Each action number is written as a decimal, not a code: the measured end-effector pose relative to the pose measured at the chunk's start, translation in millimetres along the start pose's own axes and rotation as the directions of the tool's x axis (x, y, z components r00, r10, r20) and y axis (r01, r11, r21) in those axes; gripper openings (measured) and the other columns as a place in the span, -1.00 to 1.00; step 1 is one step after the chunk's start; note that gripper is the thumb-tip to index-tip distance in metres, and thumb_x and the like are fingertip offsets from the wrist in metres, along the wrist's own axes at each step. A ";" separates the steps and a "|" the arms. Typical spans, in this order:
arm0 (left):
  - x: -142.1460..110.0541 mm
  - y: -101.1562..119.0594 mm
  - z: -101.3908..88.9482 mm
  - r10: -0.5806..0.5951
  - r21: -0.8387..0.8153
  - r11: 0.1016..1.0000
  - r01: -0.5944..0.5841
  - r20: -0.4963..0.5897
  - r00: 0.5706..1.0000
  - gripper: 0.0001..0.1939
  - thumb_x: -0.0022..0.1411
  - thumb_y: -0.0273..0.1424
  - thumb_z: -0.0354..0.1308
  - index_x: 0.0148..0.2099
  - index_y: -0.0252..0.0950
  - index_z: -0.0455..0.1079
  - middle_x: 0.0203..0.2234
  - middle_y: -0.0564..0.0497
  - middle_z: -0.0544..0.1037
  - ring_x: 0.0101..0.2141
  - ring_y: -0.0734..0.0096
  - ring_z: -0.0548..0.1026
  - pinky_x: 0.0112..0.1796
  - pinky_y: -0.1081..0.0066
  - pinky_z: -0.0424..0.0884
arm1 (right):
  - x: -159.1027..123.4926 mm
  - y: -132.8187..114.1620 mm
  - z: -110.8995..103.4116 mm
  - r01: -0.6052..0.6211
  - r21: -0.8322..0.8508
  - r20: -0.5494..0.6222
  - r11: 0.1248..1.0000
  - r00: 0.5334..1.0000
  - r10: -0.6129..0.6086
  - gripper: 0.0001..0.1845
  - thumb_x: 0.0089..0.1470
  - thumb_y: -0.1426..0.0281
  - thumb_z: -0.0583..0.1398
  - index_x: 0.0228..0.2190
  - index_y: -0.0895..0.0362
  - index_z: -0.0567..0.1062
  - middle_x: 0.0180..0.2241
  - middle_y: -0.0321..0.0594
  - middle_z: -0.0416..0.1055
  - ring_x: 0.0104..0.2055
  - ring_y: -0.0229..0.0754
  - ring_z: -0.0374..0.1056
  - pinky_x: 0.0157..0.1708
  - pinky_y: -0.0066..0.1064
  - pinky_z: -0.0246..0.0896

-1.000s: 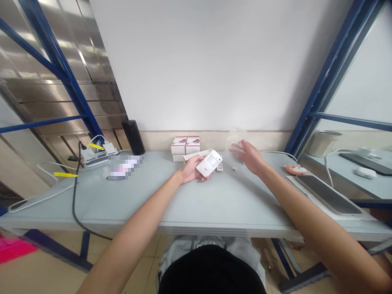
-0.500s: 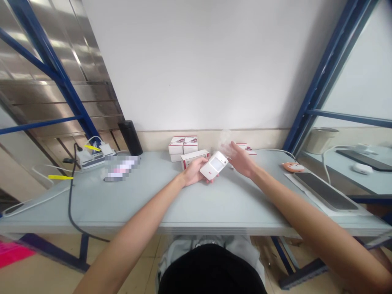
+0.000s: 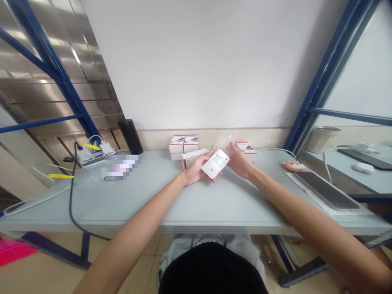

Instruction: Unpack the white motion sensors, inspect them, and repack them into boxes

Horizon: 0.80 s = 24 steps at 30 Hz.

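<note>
Black cord (image 3: 71, 192) at left; room on surface (image 3: 122, 200) between it and left arm (image 3: 141, 224), straight front edge below. Left hand (image 3: 196, 170): fingers underneath, grip closed around tilted sensor (image 3: 210, 168), rounded white plastic. Clear, crinkled bag (image 3: 225, 138) behind. Right hand (image 3: 240, 163) beside sensor; fingertips hidden, grip cannot be told.

On the tabletop (image 3: 196, 206), I log, left to right, a power strip (image 3: 94, 161), a cylinder (image 3: 131, 136) and stacked boxes (image 3: 183, 143) along the rear. Before and right of those boxes, the left hand (image 3: 197, 170) holds a device (image 3: 216, 164); far right, I register a slab (image 3: 327, 190) on a sheet (image 3: 309, 192).
</note>
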<state>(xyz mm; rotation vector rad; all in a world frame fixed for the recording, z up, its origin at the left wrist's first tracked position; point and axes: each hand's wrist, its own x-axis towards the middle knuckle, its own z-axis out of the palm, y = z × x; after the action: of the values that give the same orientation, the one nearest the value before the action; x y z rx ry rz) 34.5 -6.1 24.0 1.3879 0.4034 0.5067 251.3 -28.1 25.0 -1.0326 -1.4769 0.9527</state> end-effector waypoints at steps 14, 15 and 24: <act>0.0 -4.5 -2.0 0.033 -0.002 0.999 -0.033 0.012 0.999 -0.19 0.57 -0.07 -0.12 0.60 0.06 -0.55 0.04 -0.26 0.67 -0.36 0.11 0.72 -0.35 0.22 0.58 | -1.4 -1.2 -3.9 -0.242 0.399 0.084 0.884 0.970 0.228 -0.40 0.39 -0.14 -0.02 0.01 0.02 0.52 0.09 -0.12 0.58 0.05 0.10 0.48 0.01 -0.11 0.39; 0.1 -4.6 -2.3 0.035 -0.005 0.999 -0.035 0.018 0.999 -0.20 0.57 -0.07 -0.11 0.61 0.08 -0.52 0.04 -0.26 0.67 -0.35 0.10 0.72 -0.35 0.21 0.59 | -1.6 -2.4 -4.5 -0.244 0.400 0.096 0.883 0.970 0.224 -0.38 0.39 -0.14 -0.04 0.00 0.03 0.55 0.05 -0.12 0.60 0.04 0.10 0.47 0.01 -0.11 0.39; -0.1 -4.9 -1.2 0.064 -0.041 0.997 -0.062 0.045 0.997 -0.28 0.55 -0.09 -0.04 0.61 0.04 -0.18 0.06 -0.28 0.65 -0.26 0.03 0.73 -0.29 0.20 0.56 | 1.4 -1.2 -6.0 -0.223 0.411 0.004 0.884 0.970 0.243 -0.39 0.42 -0.09 -0.07 -0.11 0.01 0.62 0.00 -0.17 0.63 0.07 0.04 0.48 0.04 -0.18 0.35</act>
<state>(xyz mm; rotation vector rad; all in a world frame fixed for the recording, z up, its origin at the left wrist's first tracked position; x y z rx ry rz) 34.2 -5.6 19.0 1.3747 0.3112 0.5304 257.0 -26.9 27.4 -0.9238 -1.0606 1.3355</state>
